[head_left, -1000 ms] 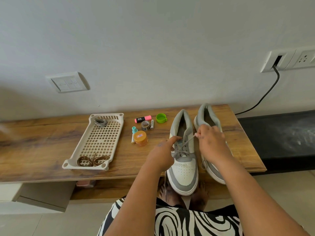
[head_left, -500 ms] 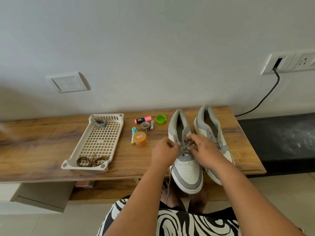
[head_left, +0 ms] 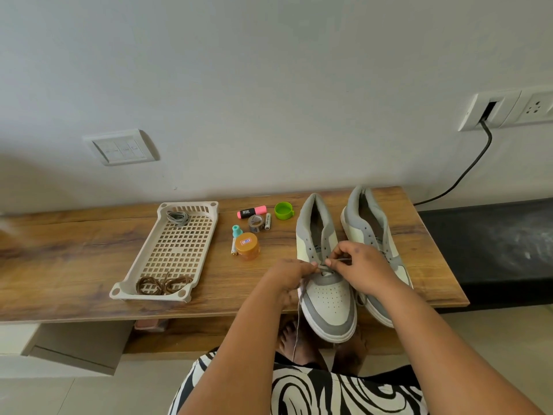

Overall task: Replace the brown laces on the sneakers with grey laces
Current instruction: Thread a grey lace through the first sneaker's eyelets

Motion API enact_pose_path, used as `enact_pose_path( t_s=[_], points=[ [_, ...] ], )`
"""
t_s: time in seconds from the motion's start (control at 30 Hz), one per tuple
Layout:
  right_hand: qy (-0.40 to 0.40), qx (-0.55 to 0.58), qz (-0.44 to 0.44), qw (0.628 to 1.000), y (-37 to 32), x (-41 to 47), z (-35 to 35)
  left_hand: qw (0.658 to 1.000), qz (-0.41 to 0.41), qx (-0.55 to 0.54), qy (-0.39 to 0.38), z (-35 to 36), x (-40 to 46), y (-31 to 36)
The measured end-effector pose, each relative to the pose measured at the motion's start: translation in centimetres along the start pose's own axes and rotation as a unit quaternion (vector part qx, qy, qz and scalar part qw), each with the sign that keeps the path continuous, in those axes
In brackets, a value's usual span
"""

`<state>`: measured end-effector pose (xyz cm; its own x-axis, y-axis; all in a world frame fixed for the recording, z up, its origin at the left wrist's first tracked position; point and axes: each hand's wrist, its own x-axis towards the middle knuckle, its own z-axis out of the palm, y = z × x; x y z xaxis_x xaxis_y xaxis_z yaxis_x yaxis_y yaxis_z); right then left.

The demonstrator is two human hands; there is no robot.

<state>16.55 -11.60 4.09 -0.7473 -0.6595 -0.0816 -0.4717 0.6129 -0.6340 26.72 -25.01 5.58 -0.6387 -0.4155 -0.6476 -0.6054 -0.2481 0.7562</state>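
We pinch the grey lace (head_left: 324, 267) with our left hand (head_left: 288, 275) and right hand (head_left: 363, 269) over the left sneaker (head_left: 324, 271) on the wooden shelf (head_left: 74, 250); the right sneaker (head_left: 369, 232) sits just beside it. The tray (head_left: 170, 253) holds the brown laces (head_left: 163, 284) and a grey coil (head_left: 178, 217). An orange jar (head_left: 247, 246), highlighter (head_left: 251, 212) and green cap (head_left: 282, 211) lie between.

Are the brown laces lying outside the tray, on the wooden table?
No, the brown laces lie inside the tray, at its near end.
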Motion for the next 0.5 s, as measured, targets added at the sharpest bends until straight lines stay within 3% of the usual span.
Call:
enact_pose_path(
  t_s=[0.3,0.5],
  points=[
    [-0.001,-0.027,-0.007,1.000,-0.2,-0.1,0.4,1.000,0.012,0.000,0.028,-0.7,0.4,0.0],
    [0.026,-0.005,-0.089,0.996,-0.8,0.0,1.3,0.999,0.023,0.004,0.028,-0.2,0.0,0.2]
  ],
)
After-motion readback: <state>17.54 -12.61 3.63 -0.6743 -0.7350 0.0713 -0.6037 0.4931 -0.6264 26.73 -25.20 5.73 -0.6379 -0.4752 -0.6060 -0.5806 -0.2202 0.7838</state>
